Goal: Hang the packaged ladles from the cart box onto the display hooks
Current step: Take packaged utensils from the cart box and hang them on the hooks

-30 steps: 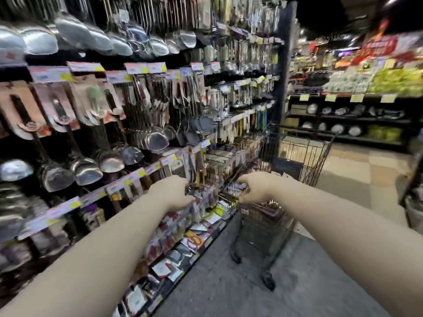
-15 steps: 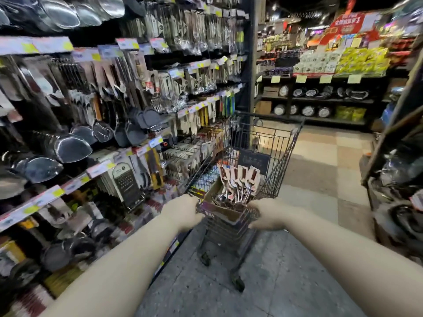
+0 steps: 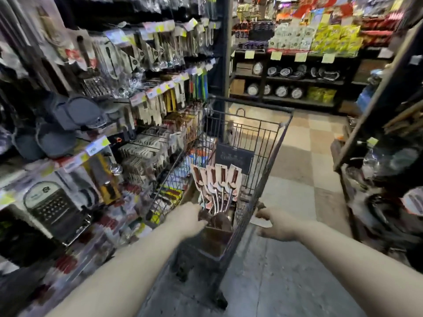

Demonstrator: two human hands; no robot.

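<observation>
Site: shop aisle, blurred at left.
Cart (image 3: 278, 143): wire, centre of aisle, its left side close alongside the display (image 3: 158, 65).
Box (image 3: 215, 240): brown cardboard, inside cart at its near end.
Ladles (image 3: 217, 179): task items, in the box. Approx. five carded packs stand upright, fanned, cards up, steel shafts running down to bowls low in the box. None seen in either hand.
Left hand (image 3: 186, 221): reaches in over cart's near-left rim, at box's near-left edge, just beside the ladle bowls. Fingertips hidden behind box edge and blur. Cannot tell if it holds anything or how far it is closed.
Right hand (image 3: 280, 226): at cart's near-right corner, outside the rim. Thumb and fingers spread apart in a loose C facing the cart. Nothing plainly held; contact w/ cart unclear.
Display: left wall, rows of carded utensils on pegs w/ yellow price tags. Grater (image 3: 53, 205) near left, low.
Far shelf (image 3: 297, 81): round pans in rows, yellow packs above.
Floor (image 3: 286, 282): grey near, chequered tiles far.
</observation>
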